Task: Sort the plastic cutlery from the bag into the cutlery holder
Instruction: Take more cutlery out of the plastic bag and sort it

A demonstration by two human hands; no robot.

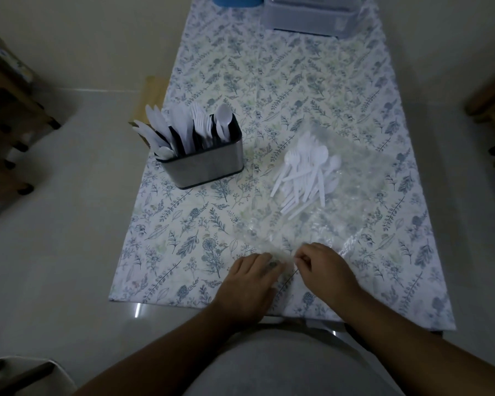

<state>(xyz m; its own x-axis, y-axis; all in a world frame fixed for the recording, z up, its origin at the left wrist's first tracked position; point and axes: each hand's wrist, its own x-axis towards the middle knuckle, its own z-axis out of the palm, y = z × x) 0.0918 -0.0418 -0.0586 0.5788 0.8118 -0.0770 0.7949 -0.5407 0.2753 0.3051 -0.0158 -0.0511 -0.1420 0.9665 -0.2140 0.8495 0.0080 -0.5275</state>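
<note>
Two hands' fingers (pixel 269 260) pinch one bag (pixel 312 224); one cutlery holder (pixel 209 164) nearby

Looks like home dining spot. Table (pixel 269 81) with floral leaf-print cover, pale tiled floor (pixel 55 238), wooden stools (pixel 9 115) off left side, plastic storage box (pixel 309 15) at far end. Dim indoor lighting, pretty lived-in.

A clear plastic bag (pixel 335 201) is spread flat on the floral tablecloth, with a loose pile of white plastic cutlery (pixel 306 175) seen inside it. To its left, a brushed-metal cutlery holder (pixel 209 162) stands upright, its dark compartments already filled with white knives, forks and spoons.
</note>
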